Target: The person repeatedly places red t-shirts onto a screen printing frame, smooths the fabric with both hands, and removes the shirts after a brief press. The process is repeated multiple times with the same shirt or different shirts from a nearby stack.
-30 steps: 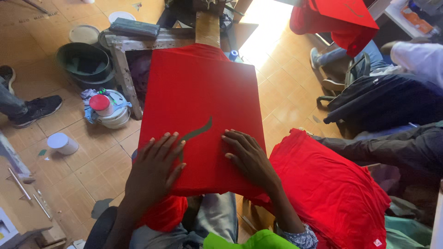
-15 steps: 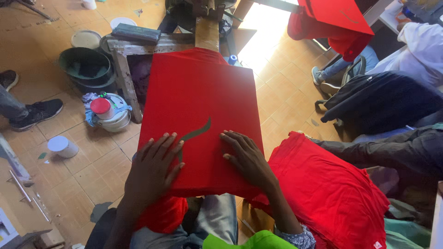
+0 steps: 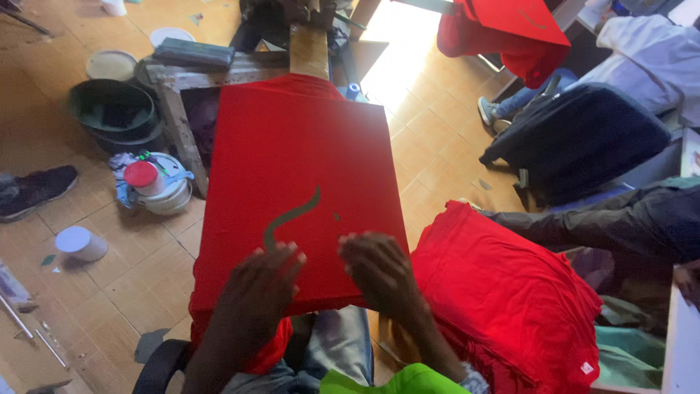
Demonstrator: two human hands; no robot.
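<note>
Left hand (image 3: 257,292): lies palm down on the near edge of the red shirt (image 3: 299,168), fingers spread and flat, gripping nothing. It looks blurred.
Right hand (image 3: 379,273): also flat on the shirt, just beside the left one, fingers loosely splayed and pointing away from the person; it holds nothing.
Shirt: stretched smooth over a board that runs away from the person towards a wooden post (image 3: 309,47). The near end hangs over the person's lap.
Mark (image 3: 290,217): a greenish curved stroke on the cloth, just beyond the left fingertips, with a small speck to its right.
Pile (image 3: 503,292): more red cloth heaped to the right of the board, near the right forearm but not touched by it.
Floor, left side: a dark basin (image 3: 113,109), a tub with a red lid (image 3: 142,175) on a rag, and a white cup (image 3: 79,243), all well apart from the hands. A black shoe (image 3: 36,191) sits at the left edge.
Far right: a dark bag (image 3: 576,138), and another person's dark sleeve (image 3: 605,222) reaching in over the pile.
Top right: another red cloth (image 3: 510,29) draped on a second board.
</note>
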